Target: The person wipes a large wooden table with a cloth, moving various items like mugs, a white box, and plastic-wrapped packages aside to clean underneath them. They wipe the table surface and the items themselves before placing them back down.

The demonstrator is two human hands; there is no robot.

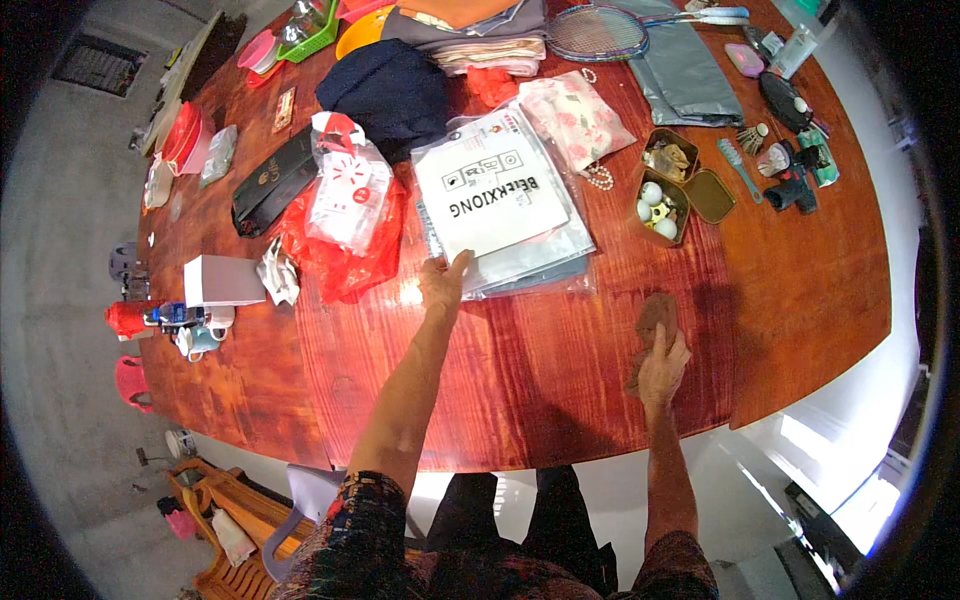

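- Pressing, with the right hand (664, 370), a bunched brown cloth (657, 312) against the near right part of a glossy reddish-brown wooden table (450, 425), with fingers closed over it.
- Reaching, with the left hand (440, 283), to the near edge of a stack of flat clear-plastic packets topped by a white printed sheet (495, 205), with thumb and forefinger apart; impossible to tell whether pinching or merely touching.
- Judged as partway along: piled together in one place, the flat packets; spread elsewhere (without evident order), a crumpled thin red plastic bag (310, 262), a plain white box (222, 281) and a golden metal tin (658, 236) of white balls.
- Showing no visible boundary on the wood to mark any extent covered by the cloth.
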